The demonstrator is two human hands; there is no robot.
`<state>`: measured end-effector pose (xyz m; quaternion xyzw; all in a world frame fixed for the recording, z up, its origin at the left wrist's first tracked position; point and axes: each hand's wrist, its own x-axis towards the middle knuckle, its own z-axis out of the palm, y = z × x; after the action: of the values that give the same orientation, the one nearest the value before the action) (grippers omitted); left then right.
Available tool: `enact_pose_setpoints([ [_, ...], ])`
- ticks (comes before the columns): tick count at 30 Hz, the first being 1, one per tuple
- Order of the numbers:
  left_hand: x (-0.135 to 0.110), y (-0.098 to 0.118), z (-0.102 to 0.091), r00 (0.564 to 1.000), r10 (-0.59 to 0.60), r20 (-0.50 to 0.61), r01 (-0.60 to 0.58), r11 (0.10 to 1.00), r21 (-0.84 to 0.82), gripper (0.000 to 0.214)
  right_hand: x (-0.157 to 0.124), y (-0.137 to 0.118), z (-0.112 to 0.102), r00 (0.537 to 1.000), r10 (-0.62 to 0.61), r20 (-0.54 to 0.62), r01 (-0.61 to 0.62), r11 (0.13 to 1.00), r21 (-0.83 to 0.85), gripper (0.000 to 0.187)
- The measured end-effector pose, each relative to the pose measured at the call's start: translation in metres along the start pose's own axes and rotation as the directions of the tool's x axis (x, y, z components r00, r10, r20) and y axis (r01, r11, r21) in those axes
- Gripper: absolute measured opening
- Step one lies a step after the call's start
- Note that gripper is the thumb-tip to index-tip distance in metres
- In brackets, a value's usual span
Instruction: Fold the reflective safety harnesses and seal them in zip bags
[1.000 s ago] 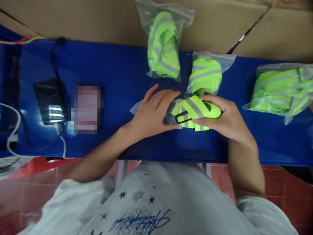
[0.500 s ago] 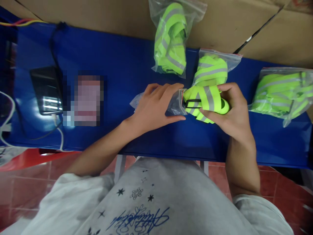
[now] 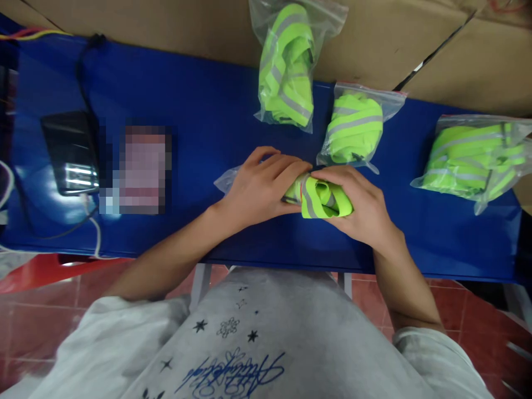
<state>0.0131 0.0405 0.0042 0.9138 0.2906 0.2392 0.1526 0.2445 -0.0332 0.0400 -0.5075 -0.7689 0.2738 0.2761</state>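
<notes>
My left hand (image 3: 264,185) is wrapped round a clear zip bag (image 3: 226,180), whose closed end sticks out to the left of the palm. A folded neon-yellow reflective strap (image 3: 326,200) with grey stripes sits partly inside the bag's mouth. My right hand (image 3: 361,202) grips the strap's outer end, its fingers over the top and its thumb below. The two hands nearly meet, and the left palm hides most of the bag.
Bagged neon straps lie at the back (image 3: 286,72), just behind my right hand (image 3: 355,127) and far right (image 3: 469,160). Cardboard boxes (image 3: 166,27) line the blue table's (image 3: 199,111) rear. A black device (image 3: 70,152) with cables and a blurred-out item (image 3: 143,169) are left.
My right hand has moved left, carrying the strap into the bag's mouth. The black buckle seen before is now hidden. My left hand stays around the bag.
</notes>
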Motion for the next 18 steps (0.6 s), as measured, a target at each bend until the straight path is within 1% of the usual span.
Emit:
enact_pose_setpoints([
  [2, 0.0, 0.006, -0.004, 0.999, -0.05, 0.018, 0.052, 0.993, -0.103, 0.067, 0.0, 0.0, 0.001, 0.999, 0.032, -0.006, -0.032, 0.998, 0.062, 0.045],
  [4, 0.002, 0.013, -0.011, 0.985, -0.154, 0.082, 0.171, 0.949, -0.265, 0.077, 0.0, -0.002, 0.001, 0.99, 0.136, -0.023, -0.132, 0.981, 0.146, 0.053],
  [5, 0.004, 0.016, -0.016, 0.97, -0.197, 0.144, 0.237, 0.9, -0.367, 0.08, 0.0, -0.002, 0.001, 0.979, 0.2, -0.027, -0.192, 0.963, 0.189, 0.056],
  [6, 0.006, 0.018, -0.02, 0.951, -0.218, 0.22, 0.299, 0.83, -0.471, 0.079, 0.0, -0.003, 0.0, 0.966, 0.258, -0.03, -0.245, 0.943, 0.226, 0.056],
  [8, 0.01, 0.017, -0.026, 0.906, -0.211, 0.366, 0.409, 0.66, -0.631, 0.068, 0.002, -0.004, -0.001, 0.945, 0.323, -0.04, -0.301, 0.914, 0.272, 0.052],
  [9, 0.011, 0.016, -0.027, 0.884, -0.208, 0.42, 0.456, 0.586, -0.67, 0.061, 0.003, -0.005, -0.001, 0.943, 0.33, -0.048, -0.304, 0.91, 0.283, 0.05],
  [10, 0.013, 0.013, -0.027, 0.863, -0.21, 0.46, 0.496, 0.534, -0.685, 0.056, 0.005, -0.005, 0.0, 0.946, 0.32, -0.054, -0.291, 0.911, 0.293, 0.05],
  [11, 0.013, 0.011, -0.025, 0.842, -0.21, 0.497, 0.529, 0.5, -0.685, 0.052, 0.006, -0.006, 0.0, 0.953, 0.298, -0.052, -0.269, 0.914, 0.304, 0.051],
  [12, 0.014, 0.008, -0.023, 0.821, -0.196, 0.536, 0.557, 0.482, -0.677, 0.05, 0.007, -0.007, 0.001, 0.963, 0.267, -0.041, -0.241, 0.918, 0.314, 0.053],
  [14, 0.014, 0.003, -0.02, 0.778, -0.126, 0.616, 0.59, 0.482, -0.647, 0.046, 0.008, -0.007, 0.003, 0.979, 0.204, 0.009, -0.196, 0.928, 0.316, 0.053],
  [16, 0.014, 0.001, -0.018, 0.743, -0.085, 0.664, 0.604, 0.513, -0.61, 0.042, 0.008, -0.008, 0.005, 0.982, 0.186, 0.041, -0.19, 0.938, 0.289, 0.041],
  [18, 0.013, 0.002, -0.019, 0.735, -0.104, 0.67, 0.611, 0.531, -0.587, 0.04, 0.007, -0.008, 0.004, 0.976, 0.211, 0.044, -0.216, 0.943, 0.253, 0.031],
])
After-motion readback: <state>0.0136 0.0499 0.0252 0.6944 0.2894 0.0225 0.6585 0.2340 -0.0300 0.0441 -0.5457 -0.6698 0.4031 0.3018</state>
